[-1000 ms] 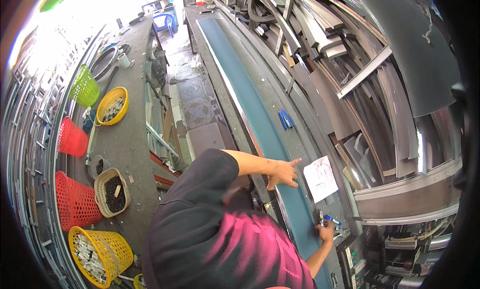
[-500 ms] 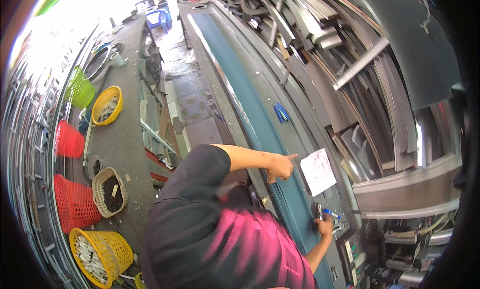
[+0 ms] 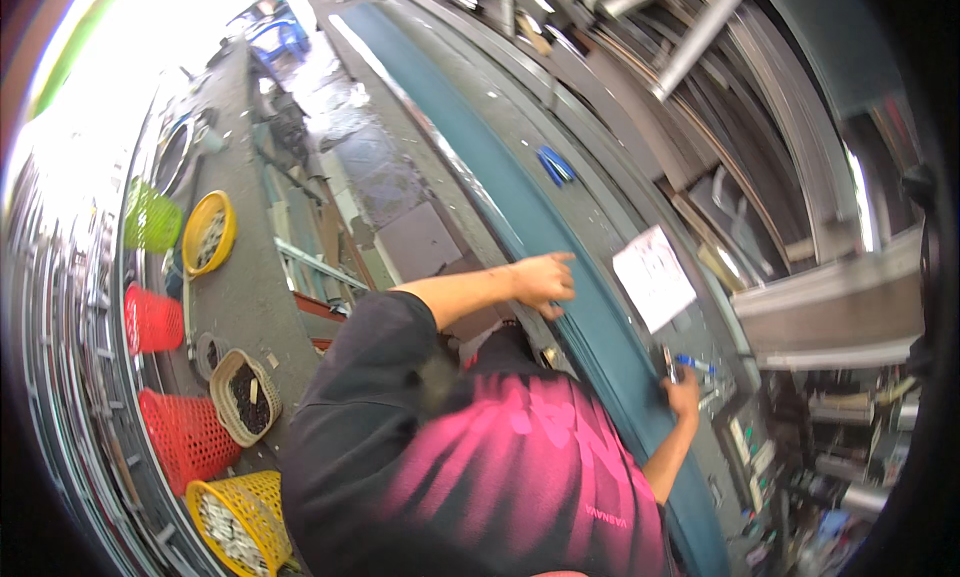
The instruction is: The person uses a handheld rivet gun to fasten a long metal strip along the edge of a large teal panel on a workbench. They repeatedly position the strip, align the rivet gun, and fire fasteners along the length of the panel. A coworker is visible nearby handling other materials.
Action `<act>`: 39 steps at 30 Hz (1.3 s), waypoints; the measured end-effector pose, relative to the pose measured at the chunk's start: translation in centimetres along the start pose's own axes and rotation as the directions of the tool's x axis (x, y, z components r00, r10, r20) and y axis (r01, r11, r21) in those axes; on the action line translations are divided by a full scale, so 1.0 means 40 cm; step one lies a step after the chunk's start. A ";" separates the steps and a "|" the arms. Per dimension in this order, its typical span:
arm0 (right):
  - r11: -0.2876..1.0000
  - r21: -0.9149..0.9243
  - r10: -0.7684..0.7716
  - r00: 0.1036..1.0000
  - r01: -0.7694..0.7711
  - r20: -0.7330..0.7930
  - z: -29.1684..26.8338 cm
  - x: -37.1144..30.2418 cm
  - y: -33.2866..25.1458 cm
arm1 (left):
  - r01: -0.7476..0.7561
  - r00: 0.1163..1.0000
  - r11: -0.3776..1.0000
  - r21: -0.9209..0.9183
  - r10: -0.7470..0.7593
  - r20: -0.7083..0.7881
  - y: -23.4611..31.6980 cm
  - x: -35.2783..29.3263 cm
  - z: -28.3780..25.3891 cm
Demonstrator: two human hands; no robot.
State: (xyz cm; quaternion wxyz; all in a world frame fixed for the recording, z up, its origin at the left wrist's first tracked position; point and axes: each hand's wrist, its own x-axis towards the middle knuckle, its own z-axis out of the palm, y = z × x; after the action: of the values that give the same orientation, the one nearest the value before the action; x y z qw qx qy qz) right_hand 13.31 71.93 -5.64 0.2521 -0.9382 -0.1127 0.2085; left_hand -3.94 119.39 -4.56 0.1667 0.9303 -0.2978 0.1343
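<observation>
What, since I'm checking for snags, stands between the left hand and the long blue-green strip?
Nothing visible: the left hand is at the left edge of the strip, though contact cannot be told. The blue tool and white sheet lie beyond the strip, to its right.

Long blue-green profile [image 3: 598, 312], lengthwise on grey bench [image 3: 588, 217]

Looks like a workshop. Has a long workbench [image 3: 592, 215] with a blue-grey strip [image 3: 606, 339] laid along it, and a second bench [image 3: 238, 312] lined with baskets [image 3: 264, 501] of small pieces. Also has long strips [image 3: 640, 122] piled thickly along the right.
</observation>
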 end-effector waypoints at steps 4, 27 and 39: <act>0.998 0.059 -0.016 0.998 0.013 0.055 0.003 0.018 0.012 | 0.007 0.984 0.998 -0.066 -0.018 -0.175 0.023 -0.023 0.050; 0.995 0.062 -0.087 0.993 0.082 0.083 0.007 0.079 0.089 | 0.157 0.848 0.985 0.076 -0.095 -0.521 0.064 -0.042 0.128; 0.993 -0.113 0.025 0.999 -0.021 0.028 -0.010 0.022 -0.007 | 0.167 0.839 0.983 0.071 -0.104 -0.534 0.059 -0.034 0.122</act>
State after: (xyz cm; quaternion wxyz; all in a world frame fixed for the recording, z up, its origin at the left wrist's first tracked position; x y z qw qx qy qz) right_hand 14.24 72.26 -5.46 0.1946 -0.9490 -0.1173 0.2187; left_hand -5.70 116.36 -8.92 0.1977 0.8842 -0.1655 0.3895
